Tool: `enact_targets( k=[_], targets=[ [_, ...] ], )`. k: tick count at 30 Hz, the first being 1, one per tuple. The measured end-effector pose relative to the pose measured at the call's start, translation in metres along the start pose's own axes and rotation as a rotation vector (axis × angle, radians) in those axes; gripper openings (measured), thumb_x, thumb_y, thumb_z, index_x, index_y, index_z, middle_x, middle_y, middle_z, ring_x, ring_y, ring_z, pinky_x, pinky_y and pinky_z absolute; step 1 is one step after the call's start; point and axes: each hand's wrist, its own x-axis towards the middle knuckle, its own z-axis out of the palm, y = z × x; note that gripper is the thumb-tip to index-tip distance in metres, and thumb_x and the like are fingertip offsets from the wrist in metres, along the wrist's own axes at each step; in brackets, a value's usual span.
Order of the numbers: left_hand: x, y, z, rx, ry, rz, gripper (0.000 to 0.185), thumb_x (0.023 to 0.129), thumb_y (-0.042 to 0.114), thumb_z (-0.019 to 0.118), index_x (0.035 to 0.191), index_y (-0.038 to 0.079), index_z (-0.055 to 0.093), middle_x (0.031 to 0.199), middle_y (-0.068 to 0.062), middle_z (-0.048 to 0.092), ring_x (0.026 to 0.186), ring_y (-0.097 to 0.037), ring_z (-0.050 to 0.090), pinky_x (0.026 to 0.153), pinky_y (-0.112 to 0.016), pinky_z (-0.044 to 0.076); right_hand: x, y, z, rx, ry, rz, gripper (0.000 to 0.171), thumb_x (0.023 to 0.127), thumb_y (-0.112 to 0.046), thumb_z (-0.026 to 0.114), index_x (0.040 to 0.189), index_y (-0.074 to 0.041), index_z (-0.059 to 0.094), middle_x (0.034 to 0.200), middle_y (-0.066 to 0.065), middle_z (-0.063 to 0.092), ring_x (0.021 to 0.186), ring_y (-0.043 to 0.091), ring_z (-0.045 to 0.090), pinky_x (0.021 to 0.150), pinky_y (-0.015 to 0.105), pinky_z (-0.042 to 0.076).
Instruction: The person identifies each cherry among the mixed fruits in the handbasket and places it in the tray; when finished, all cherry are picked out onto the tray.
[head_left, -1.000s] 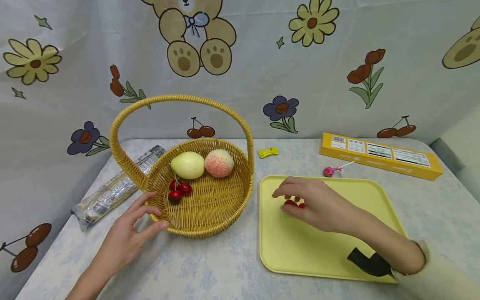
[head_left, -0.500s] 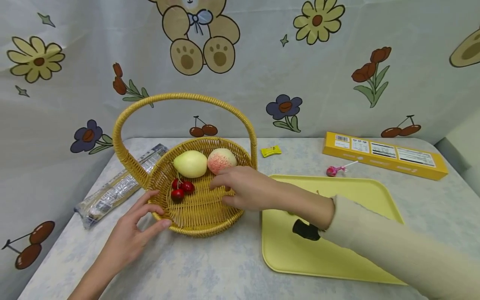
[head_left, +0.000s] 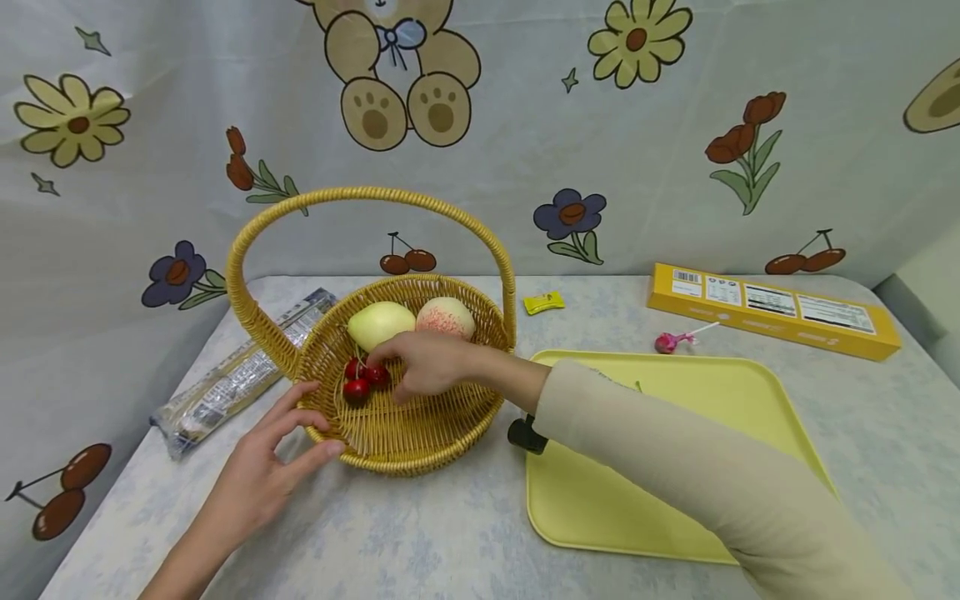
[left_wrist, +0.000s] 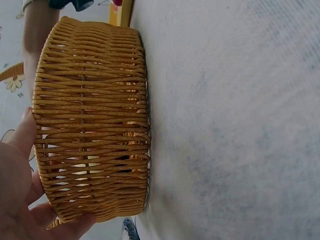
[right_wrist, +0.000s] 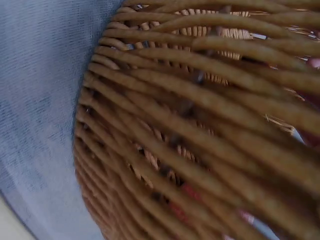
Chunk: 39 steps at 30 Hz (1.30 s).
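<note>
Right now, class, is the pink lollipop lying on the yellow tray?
No, the pink lollipop lies on the tablecloth just beyond the far edge of the yellow tray.

Hidden under the right hand (head_left: 423, 362): whatever its fingertips pinch, perhaps cherries; blurred wicker basket (right_wrist: 200, 125) in wrist view.

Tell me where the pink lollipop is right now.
In the head view the pink lollipop lies on the table right of the wicker basket, between the yellow tray's far edge and the long yellow box.
</note>
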Motion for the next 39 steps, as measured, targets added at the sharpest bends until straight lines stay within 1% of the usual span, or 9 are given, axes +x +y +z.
enact_targets(
  k=[4, 8, 12, 17, 23, 25, 27, 33, 39],
  targets=[
    [0.001, 0.001, 0.0, 0.003, -0.001, 0.003, 0.017, 0.088, 0.023, 0.076, 0.097, 0.013, 0.067, 0.15, -0.013, 0.042, 0.14, -0.045, 0.03, 0.095, -0.068, 0.037, 0.007, 0.0, 0.005, 0.034, -0.043, -0.014, 0.058, 0.086, -0.003, 0.072, 0.14, -0.004, 0.052, 0.141, 0.006, 0.054, 0.128, 0.016, 0.047, 0.107, 0.024, 0.034],
    [0.001, 0.0, 0.0, 0.004, 0.004, 0.007, 0.016, 0.088, 0.022, 0.077, 0.096, 0.013, 0.067, 0.149, -0.014, 0.043, 0.139, -0.046, 0.03, 0.095, -0.068, 0.037, 0.014, -0.004, 0.01, 0.003, -0.082, -0.027, 0.056, 0.087, -0.004, 0.072, 0.14, -0.003, 0.052, 0.138, 0.007, 0.055, 0.123, 0.015, 0.05, 0.102, 0.02, 0.035],
    [0.0, 0.0, 0.001, -0.005, 0.005, 0.007, 0.016, 0.087, 0.021, 0.077, 0.095, 0.013, 0.067, 0.149, -0.014, 0.043, 0.139, -0.045, 0.031, 0.095, -0.068, 0.037, 0.019, -0.007, 0.014, -0.054, -0.11, 0.005, 0.055, 0.089, -0.008, 0.071, 0.141, -0.004, 0.051, 0.135, 0.007, 0.056, 0.119, 0.016, 0.052, 0.1, 0.02, 0.038],
    [0.001, 0.0, 0.0, -0.004, -0.003, -0.006, 0.016, 0.088, 0.022, 0.077, 0.096, 0.012, 0.067, 0.149, -0.014, 0.042, 0.139, -0.045, 0.031, 0.096, -0.068, 0.036, 0.021, -0.005, 0.014, -0.046, -0.102, 0.045, 0.056, 0.09, -0.01, 0.069, 0.142, -0.001, 0.049, 0.136, 0.009, 0.056, 0.117, 0.013, 0.053, 0.098, 0.019, 0.039],
    [0.001, 0.0, 0.0, -0.001, -0.009, -0.021, 0.017, 0.088, 0.022, 0.077, 0.097, 0.012, 0.067, 0.15, -0.014, 0.041, 0.14, -0.046, 0.029, 0.095, -0.068, 0.036, 0.019, -0.006, 0.009, -0.042, -0.07, 0.02, 0.047, 0.091, -0.009, 0.068, 0.136, -0.001, 0.057, 0.113, 0.005, 0.064, 0.094, 0.012, 0.055, 0.081, 0.019, 0.043],
    [0.0, -0.001, 0.0, -0.003, -0.008, -0.022, 0.017, 0.088, 0.022, 0.077, 0.097, 0.012, 0.067, 0.15, -0.014, 0.042, 0.14, -0.046, 0.03, 0.095, -0.068, 0.036, 0.016, -0.009, 0.005, -0.031, -0.048, 0.009, 0.044, 0.091, -0.008, 0.067, 0.134, -0.001, 0.059, 0.107, 0.004, 0.064, 0.089, 0.012, 0.055, 0.077, 0.02, 0.044],
    [0.0, -0.001, 0.0, -0.006, -0.006, -0.024, 0.017, 0.087, 0.022, 0.077, 0.097, 0.012, 0.067, 0.15, -0.014, 0.042, 0.139, -0.045, 0.03, 0.095, -0.068, 0.036, 0.012, -0.013, 0.002, -0.01, -0.03, 0.002, 0.043, 0.091, -0.007, 0.067, 0.134, -0.001, 0.059, 0.105, 0.003, 0.065, 0.087, 0.013, 0.055, 0.076, 0.02, 0.044],
    [0.0, -0.001, 0.0, -0.01, -0.001, -0.023, 0.017, 0.088, 0.021, 0.077, 0.097, 0.012, 0.067, 0.15, -0.015, 0.041, 0.14, -0.045, 0.029, 0.095, -0.068, 0.036, -0.007, -0.017, -0.003, -0.025, 0.02, -0.056, 0.037, 0.093, -0.01, 0.067, 0.129, -0.002, 0.063, 0.112, 0.002, 0.066, 0.092, 0.011, 0.056, 0.081, 0.02, 0.044],
    [0.0, -0.001, 0.0, -0.012, -0.002, -0.025, 0.017, 0.088, 0.021, 0.077, 0.097, 0.011, 0.067, 0.15, -0.015, 0.041, 0.14, -0.046, 0.029, 0.095, -0.068, 0.036, -0.035, -0.014, -0.001, -0.052, 0.067, -0.069, 0.035, 0.095, -0.014, 0.068, 0.128, -0.006, 0.064, 0.121, 0.003, 0.065, 0.098, 0.013, 0.057, 0.087, 0.023, 0.044]
  ],
)
